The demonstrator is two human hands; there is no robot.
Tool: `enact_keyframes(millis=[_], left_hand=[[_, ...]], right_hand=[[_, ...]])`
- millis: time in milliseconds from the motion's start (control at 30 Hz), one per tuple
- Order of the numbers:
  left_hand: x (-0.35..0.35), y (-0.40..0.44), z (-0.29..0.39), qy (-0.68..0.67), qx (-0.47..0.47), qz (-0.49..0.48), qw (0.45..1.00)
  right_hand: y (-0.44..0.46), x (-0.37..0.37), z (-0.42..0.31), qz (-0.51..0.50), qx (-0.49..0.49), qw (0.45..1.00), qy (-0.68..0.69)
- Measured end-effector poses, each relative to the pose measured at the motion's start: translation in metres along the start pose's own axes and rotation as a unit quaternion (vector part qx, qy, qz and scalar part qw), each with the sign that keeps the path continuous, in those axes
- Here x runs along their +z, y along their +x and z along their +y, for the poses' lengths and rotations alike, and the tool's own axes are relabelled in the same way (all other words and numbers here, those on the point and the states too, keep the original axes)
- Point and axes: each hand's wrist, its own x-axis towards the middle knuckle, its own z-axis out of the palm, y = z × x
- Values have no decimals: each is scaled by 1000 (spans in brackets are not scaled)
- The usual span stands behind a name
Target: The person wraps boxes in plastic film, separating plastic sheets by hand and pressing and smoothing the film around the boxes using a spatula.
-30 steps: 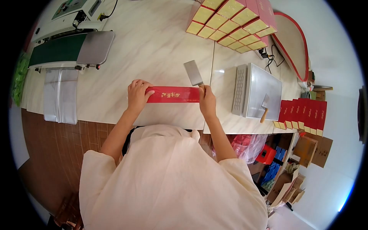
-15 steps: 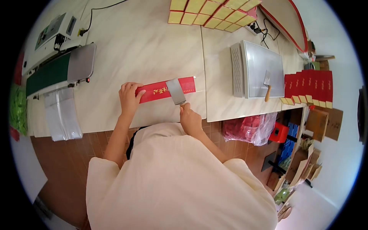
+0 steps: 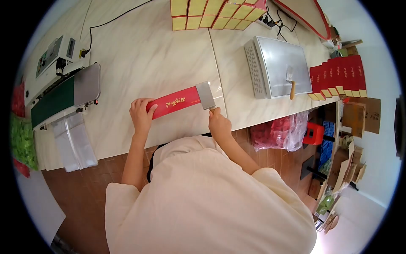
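Observation:
A long red box with gold lettering (image 3: 175, 103) lies slanted on the marbled table. My left hand (image 3: 141, 113) is closed on its left end, thumb on top and fingers along the far side. My right hand (image 3: 220, 125) grips the short wooden handle of a wide scraper (image 3: 206, 95). The scraper's flat metal blade lies across the right end of the box and hides that end. On the metal-topped device (image 3: 280, 63) to the right rests a second scraper (image 3: 291, 80) with a wooden handle.
Yellow-ended red boxes (image 3: 211, 15) are stacked at the back, and more red boxes (image 3: 340, 76) stand at the right. A sealing machine with a green belt (image 3: 53, 101) is on the left, near clear plastic bags (image 3: 75, 144). Below the table edge sits a bag of red packets (image 3: 279, 133).
The scraper in my right hand has moved right along the box, from past its middle to its right end. My left hand still holds the left end. The camera view has shifted slightly.

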Motion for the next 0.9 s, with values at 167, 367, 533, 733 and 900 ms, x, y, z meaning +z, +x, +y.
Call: enact_keyframes(millis=[167,367,533,733,900], left_hand=[[1,-1,-1,-2,-11,9,1000],[8,-9,-7,-10,-30,35,999],[5,-18,-10,-18,-77,89,993],[16,-45,-63,-179,-269,199,925],[-4,-55,-76,-487,-337,-4,805]], right_hand=[[6,-10,4,-32,38,999,14],[4,-11,11,-6,17,999,52],[7,-20,34,9,-9,999,35],[32,-56,22,-21,-157,972,174],[61,-47,-45,-159,-356,903,180]])
